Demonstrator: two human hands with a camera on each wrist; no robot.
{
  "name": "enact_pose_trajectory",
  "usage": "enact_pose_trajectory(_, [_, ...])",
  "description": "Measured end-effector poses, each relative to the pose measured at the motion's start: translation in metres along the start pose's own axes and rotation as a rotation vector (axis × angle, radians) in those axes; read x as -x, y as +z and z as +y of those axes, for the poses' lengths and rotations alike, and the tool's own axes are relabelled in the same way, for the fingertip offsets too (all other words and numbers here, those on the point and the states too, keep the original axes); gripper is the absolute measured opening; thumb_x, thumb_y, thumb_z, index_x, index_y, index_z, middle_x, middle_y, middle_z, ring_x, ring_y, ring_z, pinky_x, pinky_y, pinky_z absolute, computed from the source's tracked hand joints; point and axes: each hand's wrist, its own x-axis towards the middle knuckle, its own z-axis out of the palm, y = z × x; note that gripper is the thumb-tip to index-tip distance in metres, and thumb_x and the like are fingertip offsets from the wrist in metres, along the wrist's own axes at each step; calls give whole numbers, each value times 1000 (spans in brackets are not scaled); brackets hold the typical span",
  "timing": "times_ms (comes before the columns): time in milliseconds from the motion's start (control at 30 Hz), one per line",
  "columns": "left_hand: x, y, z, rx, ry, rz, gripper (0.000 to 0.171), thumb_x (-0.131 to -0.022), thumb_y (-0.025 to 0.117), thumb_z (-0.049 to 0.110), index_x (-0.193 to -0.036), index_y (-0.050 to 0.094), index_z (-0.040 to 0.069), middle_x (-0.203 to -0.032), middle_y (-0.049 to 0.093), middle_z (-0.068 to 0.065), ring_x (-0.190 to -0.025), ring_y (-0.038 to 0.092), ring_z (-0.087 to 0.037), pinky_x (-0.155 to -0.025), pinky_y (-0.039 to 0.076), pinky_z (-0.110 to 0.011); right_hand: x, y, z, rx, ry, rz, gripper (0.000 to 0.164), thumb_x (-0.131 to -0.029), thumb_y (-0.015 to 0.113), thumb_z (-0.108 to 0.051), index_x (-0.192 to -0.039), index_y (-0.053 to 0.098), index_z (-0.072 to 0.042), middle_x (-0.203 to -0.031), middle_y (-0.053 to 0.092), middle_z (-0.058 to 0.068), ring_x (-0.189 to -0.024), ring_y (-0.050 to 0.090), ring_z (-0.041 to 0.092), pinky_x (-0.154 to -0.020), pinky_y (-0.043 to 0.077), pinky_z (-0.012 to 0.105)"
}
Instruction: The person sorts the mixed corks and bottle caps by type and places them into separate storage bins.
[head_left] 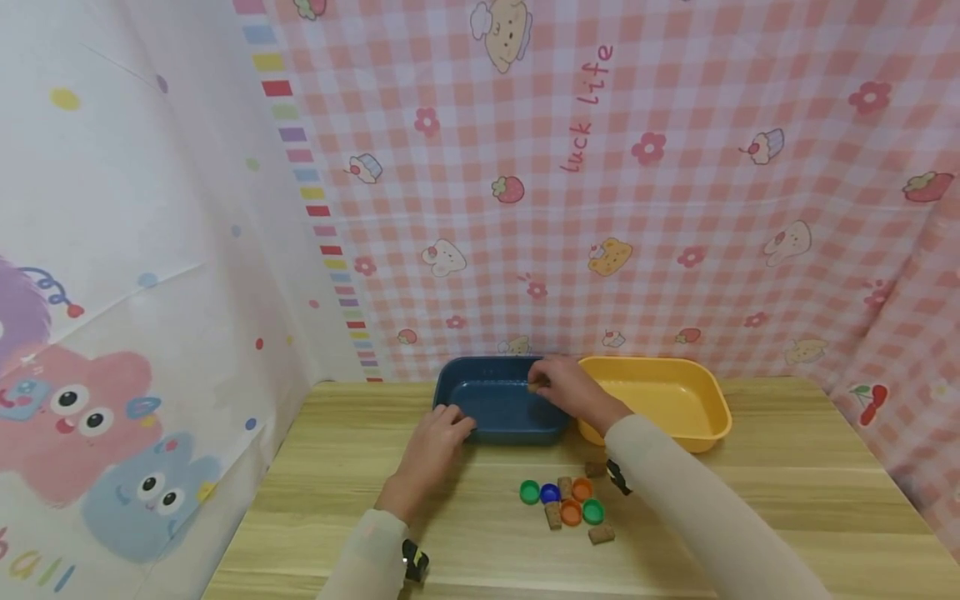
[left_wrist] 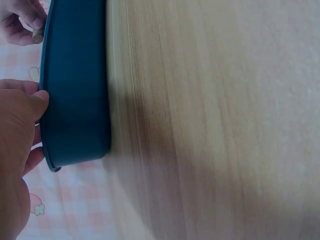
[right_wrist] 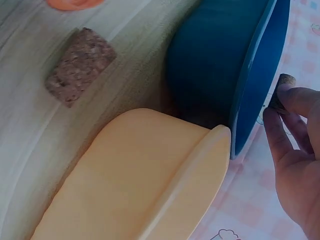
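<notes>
My left hand (head_left: 430, 446) grips the near left rim of a dark blue plastic tray (head_left: 517, 436). In the left wrist view its thumb lies on the outer wall, with the fingers behind the rim. Over the tray's right side, my right hand (head_left: 572, 390) pinches a small cork (right_wrist: 286, 80) between thumb and fingers. That cork is held above rim level, and in the head view it is mostly covered by the fingers. The inside of the blue tray shows no items in the head view.
A yellow tray (head_left: 716, 429) stands right of the blue one, their rims close together. Nearer on the wooden table (head_left: 465, 533) lie several loose corks (head_left: 602, 533) and several bottle caps, green (head_left: 529, 492), blue and orange. A checked cloth (head_left: 555, 233) hangs behind the trays.
</notes>
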Motion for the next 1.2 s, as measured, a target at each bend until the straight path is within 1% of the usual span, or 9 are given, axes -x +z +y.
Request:
enact_pose_trajectory(100, [0,1,0,-8,2,5,19,-88,65,3,-99,72,16,-86,59,1,-74,48,-17,-65,41,-29,-5,1,-1,-4,-1,-20,10,-85,74,-12,-94,71,-13,-93,67,1,-87,62,16,-82,53,35])
enact_pose_trajectory(267, [-1,2,0,-13,3,-3,18,-89,64,5,-100,72,17,-87,60,1,-74,49,-17,-65,41,-29,-12,5,-1,16,21,-38,7,-84,74,-14,-91,71,-14,-89,67,-1,-85,61,16,-91,46,46])
enact_pose_trajectory(333, [-2,2,0,-5,6,-2,19,-89,64,3,-100,72,16,-87,60,1,-74,49,-18,-66,42,-30,-15,7,-1,17,19,-41,6,-85,74,-15,-91,72,-15,-89,68,-1,-85,62,16,-91,46,46])
enact_pose_trajectory(400, [-1,2,0,2,5,1,21,-87,64,1,-100,72,16,-87,60,1,-74,48,-18,-67,42,-30,-17,10,-2,12,12,-48,6,-86,73,-15,-92,72,-15,-90,69,-1,-86,62,16,-90,48,43])
enact_pose_trajectory(467, [-1,1,0,3,4,-1,22,-86,65,0,-100,72,16,-87,59,1,-74,48,-18,-67,43,-30,-19,12,-3,6,13,-61,8,-86,73,-16,-93,72,-15,-92,69,-1,-87,63,15,-85,52,37])
enact_pose_trajectory(567, [-1,0,0,0,1,-8,19,-87,66,3,-100,72,16,-86,59,1,-74,48,-17,-67,43,-30,-20,15,-3,-6,21,-77,9,-86,73,-16,-95,71,-15,-93,69,-1,-87,63,14,-80,54,32])
enact_pose_trajectory(800, [-1,1,0,1,-2,-12,22,-86,65,0,-99,72,16,-86,59,0,-74,49,-18,-66,43,-31,-20,19,1,-49,73,-87,11,-86,73,-15,-96,70,-18,-94,68,-3,-87,61,13,-80,53,31])
enact_pose_trajectory(1033, [-1,2,0,-18,-3,-19,15,-90,65,8,-100,72,17,-86,58,2,-74,49,-16,-66,43,-29,-18,23,8,-107,120,-68,11,-86,74,-17,-95,71,-20,-92,67,-4,-85,60,11,-78,53,30])
enact_pose_trajectory(1200, [-2,1,1,-3,0,-10,15,-90,65,8,-100,72,16,-86,59,1,-74,49,-17,-66,43,-30,-17,24,9,-127,134,-71,11,-85,74,-16,-96,71,-20,-92,67,-3,-84,59,12,-78,53,30])
